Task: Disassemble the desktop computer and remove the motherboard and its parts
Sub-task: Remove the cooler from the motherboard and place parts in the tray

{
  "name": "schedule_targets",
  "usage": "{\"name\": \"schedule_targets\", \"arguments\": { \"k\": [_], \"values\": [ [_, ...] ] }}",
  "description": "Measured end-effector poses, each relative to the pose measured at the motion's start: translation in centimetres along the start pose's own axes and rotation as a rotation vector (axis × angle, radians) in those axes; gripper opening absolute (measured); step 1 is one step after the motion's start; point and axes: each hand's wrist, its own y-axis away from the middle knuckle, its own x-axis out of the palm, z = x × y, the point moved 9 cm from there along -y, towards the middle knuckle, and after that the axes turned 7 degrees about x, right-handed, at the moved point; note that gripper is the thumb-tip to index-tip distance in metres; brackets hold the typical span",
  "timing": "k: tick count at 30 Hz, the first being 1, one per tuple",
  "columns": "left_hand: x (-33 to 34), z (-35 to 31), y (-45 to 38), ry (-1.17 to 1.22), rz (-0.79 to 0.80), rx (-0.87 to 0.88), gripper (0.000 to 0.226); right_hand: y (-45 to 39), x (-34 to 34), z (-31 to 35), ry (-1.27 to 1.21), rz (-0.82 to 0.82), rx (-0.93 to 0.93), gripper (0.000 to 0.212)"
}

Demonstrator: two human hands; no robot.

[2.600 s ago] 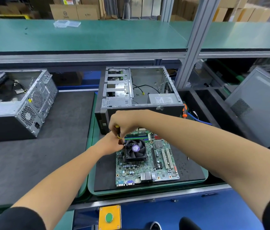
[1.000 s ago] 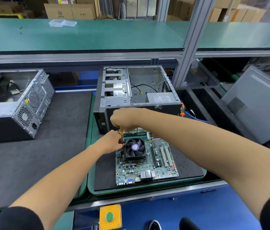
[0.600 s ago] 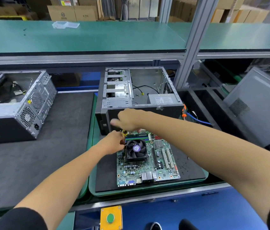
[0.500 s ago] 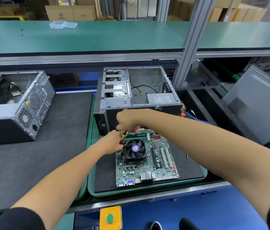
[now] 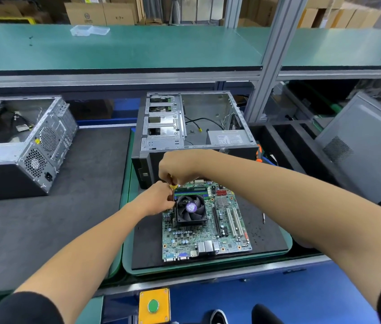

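Observation:
A green motherboard (image 5: pixel 208 235) lies flat on a black mat inside a green tray (image 5: pixel 208 268). A black cooler fan (image 5: pixel 190 210) with a purple hub sits on its far left part. My right hand (image 5: pixel 180 167) grips the yellow handle of a screwdriver (image 5: pixel 173 187), held upright at the fan's far left corner. My left hand (image 5: pixel 159 198) pinches the screwdriver's shaft just below the handle, beside the fan. The tip is hidden behind my fingers. The opened computer case (image 5: pixel 192 127) lies directly behind the board.
A second opened case (image 5: pixel 23 146) lies on the grey mat at left. A grey side panel (image 5: pixel 360 146) leans at right. A loose screwdriver bit (image 5: pixel 264 217) lies on the tray right of the board. An orange-handled tool (image 5: pixel 258 153) rests beside the case. A yellow button box (image 5: pixel 154 305) sits below.
My right hand has shifted slightly on the screwdriver handle, as if turning it. My left hand stays at the shaft beside the fan, and the board has not moved.

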Motion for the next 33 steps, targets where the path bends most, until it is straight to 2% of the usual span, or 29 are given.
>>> {"name": "schedule_targets", "arguments": {
  "k": [4,7,11,16,19,22,27,33],
  "values": [
    [0.3,0.5,0.4,0.079,-0.022,-0.016,0.017,-0.3,0.2,0.7,-0.107,-0.008,-0.003,0.018],
    [0.3,0.9,0.8,0.132,-0.059,-0.034,0.022,-0.4,0.6,-0.3,-0.212,0.016,0.125,0.012],
    [0.2,0.7,1.1,0.167,-0.065,-0.005,0.013,0.4,1.7,-2.4,-0.382,0.161,0.294,0.031],
    [-3.1,-1.4,0.0,0.157,-0.229,0.065,0.016,2.6,-0.1,-6.1,-0.383,0.117,0.383,0.025],
    [-2.6,-4.7,-2.2,0.243,-0.162,0.124,0.022,4.3,-0.3,-8.3,-0.315,0.109,0.451,0.026],
    [-1.0,-6.5,-4.2,0.266,-0.106,0.110,0.022,5.7,1.0,-9.1,-0.287,0.140,0.480,0.025],
    [0.6,-7.2,-5.8,0.216,-0.029,0.120,0.018,6.6,2.8,-9.7,-0.321,0.127,0.463,0.024],
    [0.9,-7.5,-6.1,0.201,-0.009,0.123,0.014,6.2,3.7,-9.3,-0.332,0.142,0.427,0.026]
  ]
}}
